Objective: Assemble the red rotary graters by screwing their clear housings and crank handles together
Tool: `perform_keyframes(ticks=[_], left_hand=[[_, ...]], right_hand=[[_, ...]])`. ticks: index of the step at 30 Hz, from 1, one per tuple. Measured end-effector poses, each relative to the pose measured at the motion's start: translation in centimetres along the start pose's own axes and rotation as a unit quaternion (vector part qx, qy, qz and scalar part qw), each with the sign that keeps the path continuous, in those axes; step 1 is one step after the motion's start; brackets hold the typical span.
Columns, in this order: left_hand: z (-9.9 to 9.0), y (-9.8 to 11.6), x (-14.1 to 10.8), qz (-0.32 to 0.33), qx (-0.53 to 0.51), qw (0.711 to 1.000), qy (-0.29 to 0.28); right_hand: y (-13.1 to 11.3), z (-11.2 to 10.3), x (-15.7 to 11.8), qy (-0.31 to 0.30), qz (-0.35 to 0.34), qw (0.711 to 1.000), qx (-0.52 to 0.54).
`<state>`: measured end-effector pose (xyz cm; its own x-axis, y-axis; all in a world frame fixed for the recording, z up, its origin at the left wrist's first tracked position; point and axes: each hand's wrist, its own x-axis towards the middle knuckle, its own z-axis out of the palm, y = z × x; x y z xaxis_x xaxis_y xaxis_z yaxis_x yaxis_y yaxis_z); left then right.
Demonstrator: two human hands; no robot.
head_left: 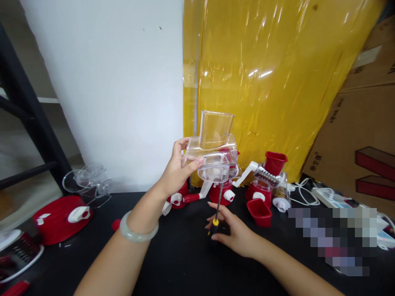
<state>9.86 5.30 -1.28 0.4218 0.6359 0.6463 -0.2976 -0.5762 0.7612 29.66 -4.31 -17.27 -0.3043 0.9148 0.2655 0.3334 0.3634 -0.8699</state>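
Observation:
My left hand (179, 168) grips a clear plastic housing (212, 152) with a square feed chute on top, raised above the black table. Below it, my right hand (236, 234) has its fingers around the black and yellow handle of a screwdriver (219, 201). The screwdriver stands nearly upright, its shaft reaching up to the underside of the housing; the tip is hidden there. Behind the housing, partly covered by it, is a red rotary grater base (220, 197) with a white knob.
An assembled red grater (259, 191) and a red hopper (259, 211) stand to the right, near white cables (308, 197) and a power strip. At left are a red base (61, 220), clear parts (89, 181) and a grater drum (20, 255). Yellow sheeting (262, 82) hangs behind.

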Motion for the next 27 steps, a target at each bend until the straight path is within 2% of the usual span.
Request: perform_keyframes(ticks=[2, 4, 9, 11, 17, 19, 24, 27], left_hand=[[0.0, 0.0, 0.0, 0.001, 0.001, 1.000, 0.001], [0.0, 0.1, -0.1, -0.001, 0.005, 1.000, 0.004], [0.1, 0.2, -0.1, -0.003, 0.005, 1.000, 0.003], [0.2, 0.2, -0.1, -0.003, 0.001, 1.000, 0.001], [0.1, 0.1, -0.1, -0.002, -0.002, 1.000, -0.004], [0.1, 0.1, -0.1, -0.003, 0.002, 1.000, -0.003], [0.0, 0.0, -0.1, -0.004, 0.008, 1.000, 0.000], [0.0, 0.0, -0.2, 0.000, 0.003, 1.000, -0.004]], right_hand=[[0.3, 0.2, 0.2, 0.044, 0.034, 0.998, -0.034], [0.3, 0.2, 0.2, 0.055, 0.040, 0.997, -0.041], [-1.0, -0.9, -0.4, -0.052, -0.020, 0.998, 0.023], [-1.3, -0.9, -0.5, -0.072, -0.031, 0.997, 0.022], [-0.6, 0.2, 0.2, 0.042, 0.062, 0.994, -0.081], [-0.7, 0.0, 0.0, 0.033, 0.051, 0.996, -0.070], [-1.4, -0.8, -0.4, -0.057, -0.022, 0.998, 0.011], [-1.2, -0.1, 0.1, 0.005, 0.021, 0.999, -0.029]])
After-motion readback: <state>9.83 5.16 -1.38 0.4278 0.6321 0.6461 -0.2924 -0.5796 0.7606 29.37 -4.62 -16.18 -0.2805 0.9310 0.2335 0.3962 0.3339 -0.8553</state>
